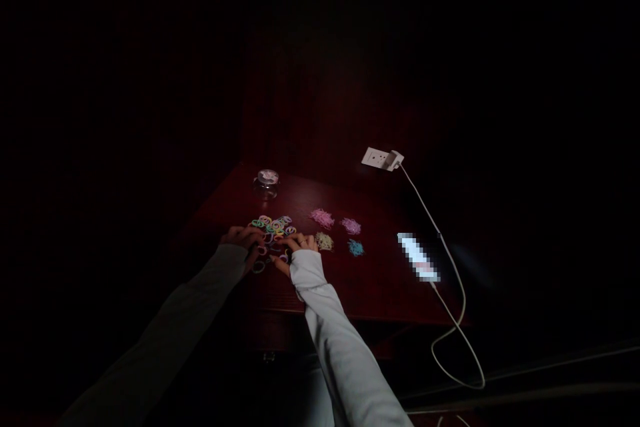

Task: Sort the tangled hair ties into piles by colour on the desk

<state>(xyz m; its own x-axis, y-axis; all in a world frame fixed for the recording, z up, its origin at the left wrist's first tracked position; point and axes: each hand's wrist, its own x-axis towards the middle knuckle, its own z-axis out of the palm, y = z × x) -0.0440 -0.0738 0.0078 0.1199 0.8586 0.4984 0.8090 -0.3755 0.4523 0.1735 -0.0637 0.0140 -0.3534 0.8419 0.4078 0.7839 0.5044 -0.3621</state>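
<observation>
A loose pile of pastel hair ties point(275, 223) in several colours lies on the dark red table. At its left edge is my left hand point(243, 238), fingers reaching over the ties with thumb and fingers apart. My right hand point(299, 244) rests at the pile's right side, its thumb and index finger spread around a few ties. I see nothing gripped in either hand. Right of my hand lie small heaps of thin elastic bands: pink point(323, 217), purple point(351, 225), cream point(325, 241) and blue point(356, 248).
A clear jar point(266, 187) with a pinkish lid stands behind the pile. A lit, pixelated phone point(419, 257) lies at the right, joined by a white cable point(453, 263) to a charger in the wall socket point(379, 158). The surroundings are very dark.
</observation>
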